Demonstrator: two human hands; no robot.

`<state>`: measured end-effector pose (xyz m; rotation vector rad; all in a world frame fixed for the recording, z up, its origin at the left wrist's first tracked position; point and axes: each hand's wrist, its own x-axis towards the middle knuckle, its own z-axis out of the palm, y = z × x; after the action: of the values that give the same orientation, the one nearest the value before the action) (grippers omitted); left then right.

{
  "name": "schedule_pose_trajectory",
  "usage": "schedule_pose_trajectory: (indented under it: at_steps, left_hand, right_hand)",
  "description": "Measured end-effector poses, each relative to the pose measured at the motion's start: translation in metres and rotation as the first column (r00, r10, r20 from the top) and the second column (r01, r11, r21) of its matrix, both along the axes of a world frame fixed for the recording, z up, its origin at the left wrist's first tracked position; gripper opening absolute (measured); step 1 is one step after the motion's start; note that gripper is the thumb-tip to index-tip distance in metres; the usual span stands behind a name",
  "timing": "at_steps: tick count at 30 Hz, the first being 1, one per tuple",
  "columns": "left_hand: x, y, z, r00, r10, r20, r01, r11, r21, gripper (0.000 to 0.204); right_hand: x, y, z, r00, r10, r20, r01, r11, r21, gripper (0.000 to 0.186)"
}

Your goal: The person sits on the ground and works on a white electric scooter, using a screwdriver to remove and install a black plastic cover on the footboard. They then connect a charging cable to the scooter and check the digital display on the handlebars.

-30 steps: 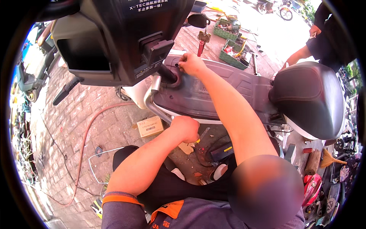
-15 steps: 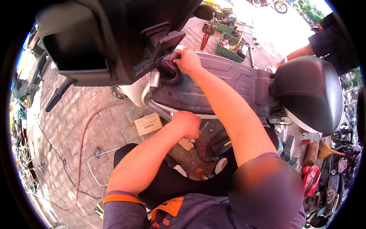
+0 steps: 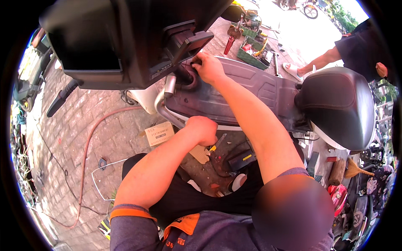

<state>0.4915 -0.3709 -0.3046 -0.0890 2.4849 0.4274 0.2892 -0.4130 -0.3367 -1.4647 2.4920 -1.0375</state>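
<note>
My right hand (image 3: 208,67) reaches onto the front of a scooter's dark footboard (image 3: 236,96) beside the steering column (image 3: 184,75), fingers pinched on something small that I cannot make out. My left hand (image 3: 201,130) is closed below the footboard's near edge, on a yellow-handled tool (image 3: 212,147) mostly hidden by the fist. The black front housing (image 3: 104,37) hangs above, with keys and a red fob (image 3: 230,44) near my right hand. A cardboard box (image 3: 159,136) lies left of my left hand; a dark power unit (image 3: 240,161) lies below.
The black seat (image 3: 335,104) is at the right. Behind are green tool baskets (image 3: 251,56) and another person's leg (image 3: 318,62) in a sandal (image 3: 293,69). A red hose (image 3: 90,142) and white wire loop (image 3: 98,188) lie left; a straw broom (image 3: 351,170) and clutter are right.
My left hand has risen slightly. The other person's sandalled foot has come further into view behind the seat. My right hand stays pinched at the same spot by the column.
</note>
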Motion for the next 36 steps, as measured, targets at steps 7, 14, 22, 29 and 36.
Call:
schedule_pose_trajectory:
  at_steps: [7,14,22,29,36]
  left_hand:
    - [0.002,-0.025,0.001,0.875,0.375,-0.305,-0.335,0.925,0.178,0.042]
    - [-0.013,-0.035,-0.007,0.466,0.8,-0.378,-0.522,0.593,0.612,0.05]
    - [-0.008,-0.03,-0.004,0.572,0.602,-0.556,-0.496,0.795,0.35,0.07]
    - [-0.007,-0.002,-0.032,0.911,0.145,-0.387,-0.25,0.939,-0.237,0.086]
    - [-0.006,-0.014,-0.033,0.919,0.134,-0.37,-0.215,0.959,-0.187,0.086]
  right_hand:
    - [0.015,0.066,0.04,0.971,0.24,0.01,-0.238,0.956,0.172,0.037]
    - [0.072,0.133,0.095,0.899,0.391,0.196,-0.436,0.84,0.324,0.066]
    - [0.036,0.111,0.113,0.998,0.017,-0.066,-0.002,0.976,0.219,0.058]
    - [0.033,0.048,0.093,0.972,0.144,-0.185,-0.19,0.946,-0.264,0.035]
    - [0.029,0.04,0.096,0.966,0.105,-0.236,-0.126,0.989,-0.077,0.037]
